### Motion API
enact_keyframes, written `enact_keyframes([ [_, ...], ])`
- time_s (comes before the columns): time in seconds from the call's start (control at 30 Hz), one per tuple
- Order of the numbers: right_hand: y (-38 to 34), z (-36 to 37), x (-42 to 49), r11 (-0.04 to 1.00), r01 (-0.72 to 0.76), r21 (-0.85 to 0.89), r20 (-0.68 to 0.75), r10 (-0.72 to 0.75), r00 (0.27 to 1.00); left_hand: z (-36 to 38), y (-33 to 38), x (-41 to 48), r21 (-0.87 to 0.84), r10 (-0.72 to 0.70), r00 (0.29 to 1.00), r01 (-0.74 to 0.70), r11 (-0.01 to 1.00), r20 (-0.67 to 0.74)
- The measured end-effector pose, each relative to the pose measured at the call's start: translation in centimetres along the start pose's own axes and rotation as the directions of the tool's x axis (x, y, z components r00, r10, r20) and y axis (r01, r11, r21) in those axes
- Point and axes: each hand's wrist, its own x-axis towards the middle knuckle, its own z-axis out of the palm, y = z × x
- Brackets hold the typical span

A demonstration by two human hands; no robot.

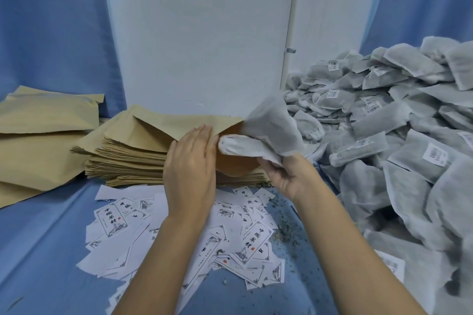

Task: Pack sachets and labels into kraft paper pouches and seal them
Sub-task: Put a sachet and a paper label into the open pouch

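Filling step: the left hand [189, 161], fingers flat, props the top pouch [197, 124] open while the right hand [285, 174] grips sachets [268, 128] at its mouth, probably needing a push inside next.

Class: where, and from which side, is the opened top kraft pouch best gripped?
Grip the top kraft pouch by its raised upper lip, probably from the near side: its mouth gapes towards the person, and the rest lies flat on the stack.

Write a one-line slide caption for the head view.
Left hand holds the top kraft pouch open while the right hand holds grey sachets at its mouth, labels scattered in front.
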Motion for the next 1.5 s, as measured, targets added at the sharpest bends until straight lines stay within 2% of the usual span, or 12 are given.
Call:
enact_keyframes([
  [0.13, 0.6, 0.4, -0.5, 0.950, 0.111, -0.292, 0.128, -0.076, 0.989, -0.1, 0.3, 0.2, -0.050, -0.049, 0.999, 0.050, 0.997, 0.019],
  [0.2, 1.2, 0.5, -0.7, 0.823, 0.220, -0.524, 0.172, -0.150, 0.974, 0.0, 0.5, 0.0, -0.057, -0.039, 0.999, 0.040, 0.998, 0.030],
  [0.33, 2.1, 0.2, -0.6, 0.037, 0.429, -0.902, 0.386, -0.375, 0.843, 0.1, 0.9, -0.3, -0.051, 0.013, 1.000, -0.011, 0.999, 0.021],
  [0.43, 2.3, -0.1, -1.1, -0.429, 0.250, -0.868, 0.458, -0.495, 0.738, 0.2, 1.0, -0.3, -0.067, -0.007, 1.000, 0.009, 0.998, 0.029],
  [0.6, 1.8, 0.6, -1.4, -0.166, 0.505, -0.847, 0.485, -0.631, 0.606, 0.0, 0.6, 0.1, -0.078, -0.061, 0.996, 0.066, 0.995, 0.063],
  [0.73, 1.0, 1.6, -2.6, 0.164, 0.609, -0.776, 0.570, -0.232, 0.788, 0.0, 0.3, 0.3, -0.092, -0.117, 0.986, 0.128, 0.987, 0.121],
  [0.83, 0.6, 1.0, -2.3, -0.011, 0.570, -0.822, 0.568, 0.062, 0.821, 0.0, 0.3, 0.3, -0.103, -0.105, 0.985, 0.119, 0.988, 0.135],
  [0.93, 0.8, 0.7, -1.5, -0.336, 0.568, -0.751, 0.622, -0.071, 0.780, 0.2, 0.5, 0.1, -0.099, -0.067, 0.989, 0.081, 0.992, 0.132],
  [1.0, 1.0, 0.6, -1.3, -0.317, 0.608, -0.728, 0.674, -0.171, 0.718, 0.2, 0.5, 0.1, -0.129, -0.076, 0.991, 0.090, 0.988, 0.114],
  [1.13, 1.2, 0.4, -1.1, -0.103, 0.617, -0.780, 0.621, -0.251, 0.743, 0.0, 0.0, 0.2, -0.137, -0.073, 0.994, 0.083, 0.987, 0.080],
  [1.3, 2.1, 1.1, -1.1, -0.413, 0.391, -0.823, 0.565, -0.513, 0.647, 0.1, 0.2, -0.2, -0.121, -0.004, 0.999, 0.009, 0.993, 0.041],
  [1.5, 3.2, 2.9, 0.6, -0.320, 0.400, -0.859, 0.475, -0.206, 0.855, 0.4, -0.1, -0.9, -0.092, 0.052, 0.998, -0.056, 0.994, -0.044],
])
